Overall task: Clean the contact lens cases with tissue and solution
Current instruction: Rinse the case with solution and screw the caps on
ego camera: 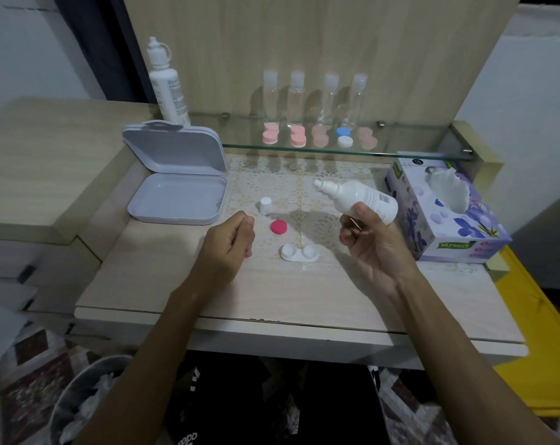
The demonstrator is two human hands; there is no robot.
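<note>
A white twin-well contact lens case (300, 253) lies uncapped on the table between my hands. Its red cap (279, 227) lies loose just behind it, and a white cap (265, 205) lies farther back. My right hand (370, 244) grips a small white solution bottle (359, 196), held tilted with its nozzle pointing left, above and to the right of the case. My left hand (232, 240) hovers left of the case with its fingers curled and nothing visible in them. A floral tissue box (445, 213) stands at the right with a tissue sticking out.
An open grey hinged box (175, 187) sits at back left, beside a tall white bottle (167, 85). A glass shelf (400, 146) carries several clear bottles and several coloured lens cases. A bin with crumpled tissues (89, 399) stands below the table at left.
</note>
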